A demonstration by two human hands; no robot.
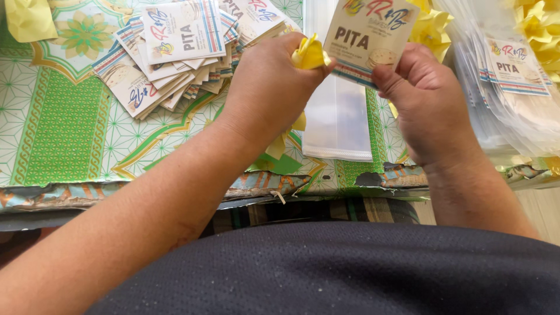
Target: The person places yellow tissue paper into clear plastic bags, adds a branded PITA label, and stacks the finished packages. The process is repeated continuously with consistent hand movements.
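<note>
Left hand (271, 87) clenched around a crumpled yellow paper strip (309, 53), thumb pressed to the lower left edge of a printed label card (368, 36). Right hand (426, 99) pinching the same card at its lower right edge between thumb and fingertips. Card held upright, clear of the surface, at upper centre of the frame.

Risks, as judged:
- Card pinched only along its lower edge; likely to bend or crease under uneven pressure.
- Yellow strip bunched against the card edge; possible tearing, or slipping from the fist.
- Loose pile of label cards (181, 52) at upper left fanned out and unsquared; prone to sliding if nudged by the left forearm.
- Clear plastic bags (337, 119) lying below the hands, one edge near the front lip of the surface; could be dragged off by a wrist.

Surface (64, 128): green-and-white patterned covering, front edge torn and peeling at lower centre, a snag point for bags. Further bags with cards stacked at upper right (513, 76), more yellow strips (539, 26) beyond them. Little of the room visible; pale floor at lower right only.
</note>
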